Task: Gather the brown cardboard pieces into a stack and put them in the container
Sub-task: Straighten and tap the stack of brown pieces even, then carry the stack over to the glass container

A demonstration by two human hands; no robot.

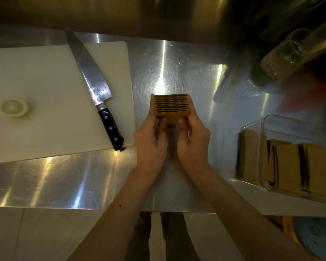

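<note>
I see both hands holding the stack of brown cardboard pieces (171, 106) above the steel desk (64, 181). My left hand (151, 144) has its grip closed on the stack's left side, and my right hand (193, 142) has its grip closed on the right side, thumbs pressed on the near face. The edges of the pieces face up, squared together. To the right of the stack sits the clear container (262, 147), with more brown pieces standing inside. To the left of the stack lies a white cutting board (45, 110) carrying a knife (96, 87) and a pale round slice (14, 107).
</note>
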